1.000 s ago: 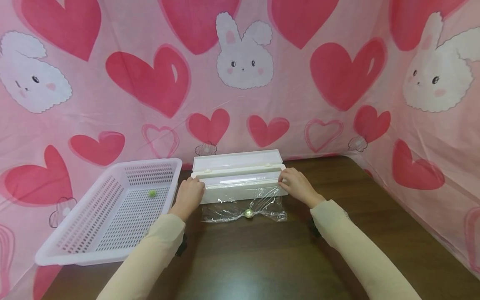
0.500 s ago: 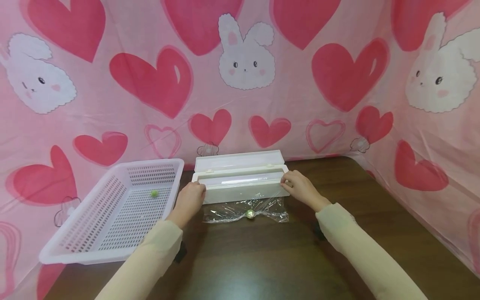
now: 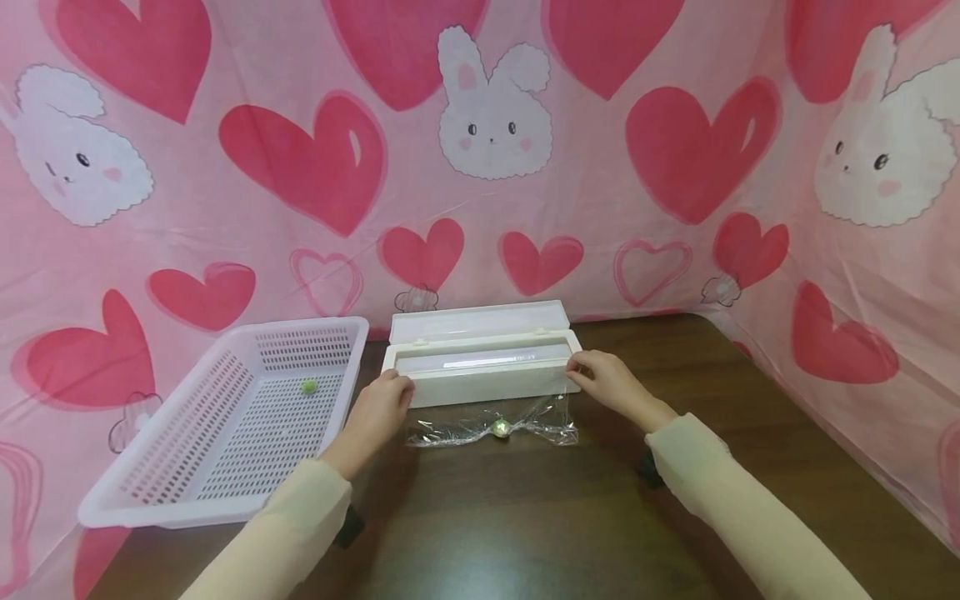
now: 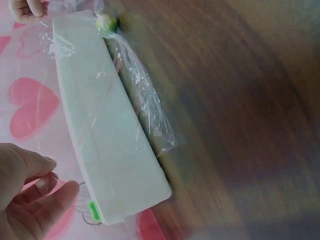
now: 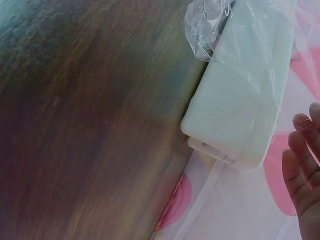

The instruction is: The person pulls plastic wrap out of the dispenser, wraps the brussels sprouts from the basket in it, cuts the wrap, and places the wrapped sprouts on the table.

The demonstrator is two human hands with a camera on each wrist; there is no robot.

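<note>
A long white cling film dispenser box (image 3: 487, 383) stands on the table with its lid up behind it. Clear cling film (image 3: 450, 429) comes out over its front and lies on the table, gathered around a small round greenish ball (image 3: 501, 428). At the box's left end my left hand (image 3: 378, 404) pinches the film between thumb and fingers. My right hand (image 3: 611, 383) pinches the film at the right end. In the left wrist view the film stretches across the box front, a green tab (image 4: 94, 211) at the near corner. Curled fingers (image 5: 302, 160) show at the right wrist view's edge.
A white perforated plastic basket (image 3: 217, 517) stands to the left, holding a small green ball (image 3: 308, 387). Dark wooden table (image 3: 480, 525) extends in front of the box. A pink heart-and-rabbit cloth (image 3: 570, 192) hangs behind and at the sides.
Both hands have come slightly down and toward me at the box's front corners, and the film between them has lifted a little off the box. The ball and basket stay put.
</note>
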